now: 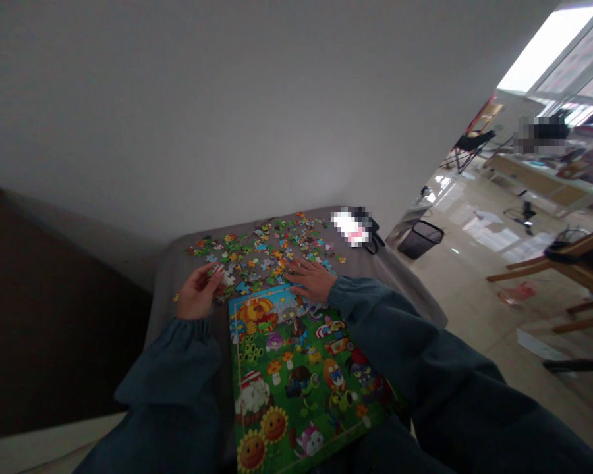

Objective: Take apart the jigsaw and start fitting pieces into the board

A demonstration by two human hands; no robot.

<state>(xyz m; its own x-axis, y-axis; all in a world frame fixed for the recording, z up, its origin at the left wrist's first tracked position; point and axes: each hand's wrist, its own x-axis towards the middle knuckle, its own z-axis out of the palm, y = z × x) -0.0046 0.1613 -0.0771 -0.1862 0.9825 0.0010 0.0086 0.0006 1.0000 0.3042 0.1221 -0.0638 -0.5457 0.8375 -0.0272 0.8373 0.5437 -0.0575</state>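
Observation:
Many loose jigsaw puzzle pieces [257,247] lie spread over a grey cloth-covered surface in front of me. My left hand [197,289] is at the left side of the pile, thumb and fingers pinched on a small puzzle piece [218,268]. Palm down, my right hand [312,279] rests with its fingers spread over pieces near the top edge of a picture board [301,368]. That board is green and blue, printed with cartoon plants and characters, and leans towards me. My right sleeve covers part of its right side.
A dark bag [370,227], partly blurred out, sits at the right back of the cloth surface [400,280]. A wall rises behind it. On the floor to the right stand a black mesh bin [421,239] and a wooden chair [563,263]. A dark brown panel [54,316] is at left.

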